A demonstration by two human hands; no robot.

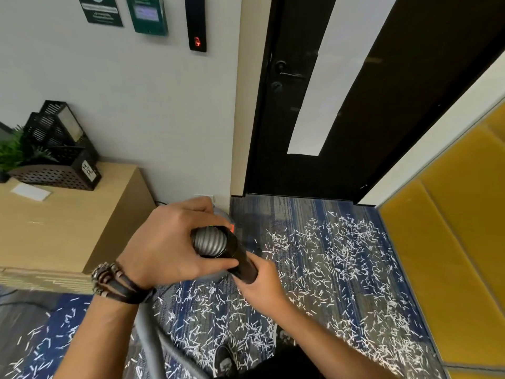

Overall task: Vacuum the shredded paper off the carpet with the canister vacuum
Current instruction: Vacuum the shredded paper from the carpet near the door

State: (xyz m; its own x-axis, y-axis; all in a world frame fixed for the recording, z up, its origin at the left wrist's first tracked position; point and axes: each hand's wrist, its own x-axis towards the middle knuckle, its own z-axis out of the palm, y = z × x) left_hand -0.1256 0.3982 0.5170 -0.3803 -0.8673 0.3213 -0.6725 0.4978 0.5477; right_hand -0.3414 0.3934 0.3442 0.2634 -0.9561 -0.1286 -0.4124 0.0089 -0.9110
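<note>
White shredded paper [336, 258] lies scattered over the blue striped carpet [287, 212], thickest at the centre right and below my arms. My left hand [166, 242] grips the grey ribbed vacuum hose [210, 242] where it meets a black tube end [243, 258]. My right hand [262, 288] holds that black tube from below, fingers curled round it. The grey canister body [221, 214] peeks out behind my left hand, with a small orange light beside it. A stretch of grey hose [147, 332] runs down under my left forearm.
A wooden cabinet [68, 222] stands at the left with black mesh organisers [54, 149] and a plant on top. A black door [314, 105] is straight ahead. A yellow padded panel [451, 255] lines the right side. My shoe [226, 359] is on the carpet below.
</note>
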